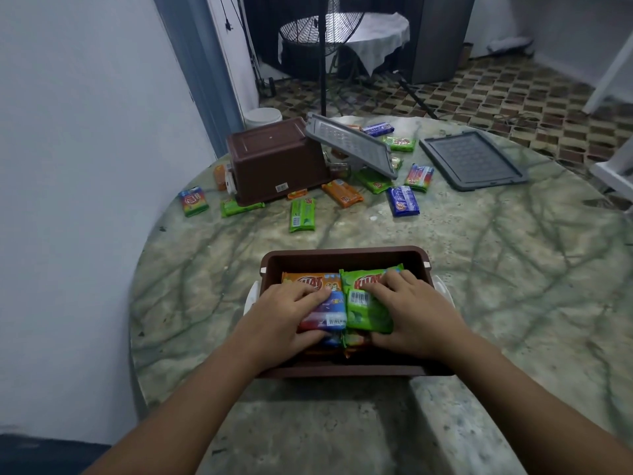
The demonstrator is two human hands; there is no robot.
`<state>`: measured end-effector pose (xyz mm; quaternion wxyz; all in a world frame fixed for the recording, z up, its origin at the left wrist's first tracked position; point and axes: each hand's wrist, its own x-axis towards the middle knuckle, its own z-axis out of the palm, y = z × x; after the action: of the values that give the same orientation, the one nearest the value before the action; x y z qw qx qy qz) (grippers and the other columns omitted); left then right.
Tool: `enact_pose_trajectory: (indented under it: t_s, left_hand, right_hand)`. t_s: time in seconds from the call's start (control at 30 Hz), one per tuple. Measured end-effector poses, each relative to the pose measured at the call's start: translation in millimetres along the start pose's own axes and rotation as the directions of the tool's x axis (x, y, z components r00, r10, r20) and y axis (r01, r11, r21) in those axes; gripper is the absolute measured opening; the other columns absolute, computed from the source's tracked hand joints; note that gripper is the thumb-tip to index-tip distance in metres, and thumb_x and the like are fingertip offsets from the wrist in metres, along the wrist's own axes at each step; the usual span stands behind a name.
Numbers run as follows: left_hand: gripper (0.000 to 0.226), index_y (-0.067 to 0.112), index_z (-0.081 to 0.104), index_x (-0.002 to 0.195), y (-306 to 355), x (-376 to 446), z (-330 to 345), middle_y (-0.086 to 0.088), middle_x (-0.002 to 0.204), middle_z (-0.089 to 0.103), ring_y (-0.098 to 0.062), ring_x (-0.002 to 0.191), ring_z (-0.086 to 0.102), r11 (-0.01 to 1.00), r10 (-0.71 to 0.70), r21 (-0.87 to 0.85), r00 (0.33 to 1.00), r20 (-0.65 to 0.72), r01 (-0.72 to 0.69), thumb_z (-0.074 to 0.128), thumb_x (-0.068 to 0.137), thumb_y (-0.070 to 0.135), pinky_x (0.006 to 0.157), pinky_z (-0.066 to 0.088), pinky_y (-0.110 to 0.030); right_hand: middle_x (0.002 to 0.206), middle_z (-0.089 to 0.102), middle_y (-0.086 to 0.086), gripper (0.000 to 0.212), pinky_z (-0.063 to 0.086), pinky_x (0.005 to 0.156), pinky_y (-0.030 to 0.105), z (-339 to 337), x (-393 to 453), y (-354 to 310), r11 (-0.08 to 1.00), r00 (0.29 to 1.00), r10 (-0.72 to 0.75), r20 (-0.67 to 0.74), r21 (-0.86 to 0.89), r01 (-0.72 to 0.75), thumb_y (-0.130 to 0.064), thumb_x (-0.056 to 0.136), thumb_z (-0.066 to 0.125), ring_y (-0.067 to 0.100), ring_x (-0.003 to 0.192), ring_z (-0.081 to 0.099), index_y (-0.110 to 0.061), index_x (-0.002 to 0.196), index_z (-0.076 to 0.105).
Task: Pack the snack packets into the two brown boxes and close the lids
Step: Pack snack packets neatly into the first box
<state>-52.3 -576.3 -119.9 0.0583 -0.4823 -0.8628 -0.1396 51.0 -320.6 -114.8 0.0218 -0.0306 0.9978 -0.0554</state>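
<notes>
Head view, and both hands are down in the near box (344,255), which sits open at the near edge of the table (479,269). Left hand (291,313) has its fingers curled round a blue-red packet (330,311) on the left stack, with an orange packet (310,281) lying just beyond it; right hand (411,313) is curled over a green packet (364,303) on the right stack, fingertips pressing on its top. Packets lie with their long axes running near-to-far, side by side, touching down the middle. Looks like tamping and squaring, I'd say, with this box close to full. Now the bit that matters: everything left to pack lies far from both hands, straight across the table. The second box (277,159) is tipped over, bottom up, far left, with loose packets (402,200) scattered round it. One grey lid (352,145) leans tilted against that box; the other lid (472,159) lies flat, far right, so the right hand is the nearer one for it. Green packet (302,214) in the middle is the nearest stray, a shade closer to the left hand. Beyond the table, a fan (322,29) on the floor.
</notes>
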Motion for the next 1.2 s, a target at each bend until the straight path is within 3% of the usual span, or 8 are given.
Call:
enact_pose_trajectory:
  t_s: [0.2,0.3,0.43,0.53,0.7,0.93,1.03,1.2]
  left_hand:
    - [0.044,0.02,0.067,0.131,-1,2,4,0.0,0.127,0.066,-0.019,0.114,0.061,0.997,0.024,-0.066,0.997,-0.074,-0.029,0.062,0.096,0.048,0.098,0.045,-0.032]
    - [0.033,0.016,0.068,0.122,0,3,4,0.002,0.11,0.069,-0.017,0.099,0.064,0.995,0.02,-0.099,0.993,-0.114,-0.031,0.053,0.103,0.04,0.085,0.052,-0.038]
    - [0.047,0.017,0.065,0.132,4,0,-2,0.004,0.112,0.068,-0.011,0.098,0.064,0.98,-0.081,-0.186,0.993,-0.09,0.063,0.04,0.106,0.047,0.083,0.053,-0.029]
    - [0.056,0.024,0.062,0.138,2,1,-4,0.007,0.122,0.069,-0.009,0.108,0.064,0.951,-0.173,-0.254,0.984,0.029,0.175,0.034,0.103,0.057,0.089,0.054,-0.031]
    - [0.055,0.034,0.06,0.139,-1,5,-3,0.011,0.128,0.069,-0.009,0.113,0.064,0.965,-0.197,-0.152,0.974,0.11,0.212,0.031,0.101,0.061,0.088,0.054,-0.031]
    - [0.055,0.041,0.052,0.144,-3,8,-1,0.016,0.113,0.06,-0.008,0.099,0.049,0.983,-0.175,-0.02,0.972,0.154,0.18,0.023,0.102,0.061,0.083,0.047,-0.031]
    - [0.057,0.039,0.051,0.145,-1,7,-2,0.014,0.111,0.052,-0.007,0.099,0.044,0.987,-0.155,-0.021,0.983,0.094,0.158,0.035,0.098,0.066,0.082,0.045,-0.029]
    - [0.092,0.039,0.044,0.144,1,4,-8,0.019,0.126,0.049,-0.004,0.112,0.045,0.991,-0.133,-0.005,0.974,0.186,0.136,0.064,0.067,0.085,0.089,0.031,-0.024]
  right_hand:
    - [0.133,0.047,-0.002,0.095,0.047,0.097,0.037,-2,0,-1,1.0,1.0,0.008,0.015,0.003,-0.008,-0.08,0.071,0.043,0.021,0.121,0.044,-0.03,0.151,0.041]
    - [0.132,0.048,-0.001,0.095,0.048,0.097,0.038,-2,0,0,1.0,1.0,0.002,0.012,0.019,-0.002,-0.079,0.071,0.045,0.021,0.119,0.045,-0.029,0.151,0.041]
    - [0.133,0.046,-0.003,0.094,0.046,0.099,0.036,-2,0,0,1.0,1.0,-0.004,0.017,0.021,0.004,-0.079,0.071,0.046,0.02,0.121,0.044,-0.03,0.152,0.039]
    - [0.133,0.047,-0.003,0.093,0.046,0.099,0.035,-2,0,0,1.0,1.0,-0.007,0.004,0.029,0.007,-0.079,0.072,0.049,0.019,0.12,0.044,-0.03,0.151,0.041]
    - [0.132,0.049,-0.003,0.092,0.047,0.099,0.034,0,0,1,0.999,1.0,-0.016,-0.01,0.035,0.016,-0.079,0.072,0.051,0.019,0.12,0.044,-0.03,0.15,0.042]
    - [0.135,0.047,-0.004,0.093,0.045,0.1,0.033,-3,0,0,0.999,1.0,-0.024,-0.011,0.031,0.025,-0.08,0.073,0.049,0.017,0.123,0.042,-0.033,0.152,0.036]
    - [0.132,0.05,-0.004,0.089,0.048,0.097,0.034,0,0,0,0.999,0.999,-0.021,-0.035,0.049,0.022,-0.077,0.073,0.056,0.018,0.12,0.045,-0.034,0.149,0.037]
    - [0.131,0.05,-0.005,0.089,0.048,0.096,0.034,0,1,0,0.998,0.999,-0.016,-0.045,0.053,0.018,-0.079,0.073,0.055,0.018,0.121,0.045,-0.034,0.148,0.038]
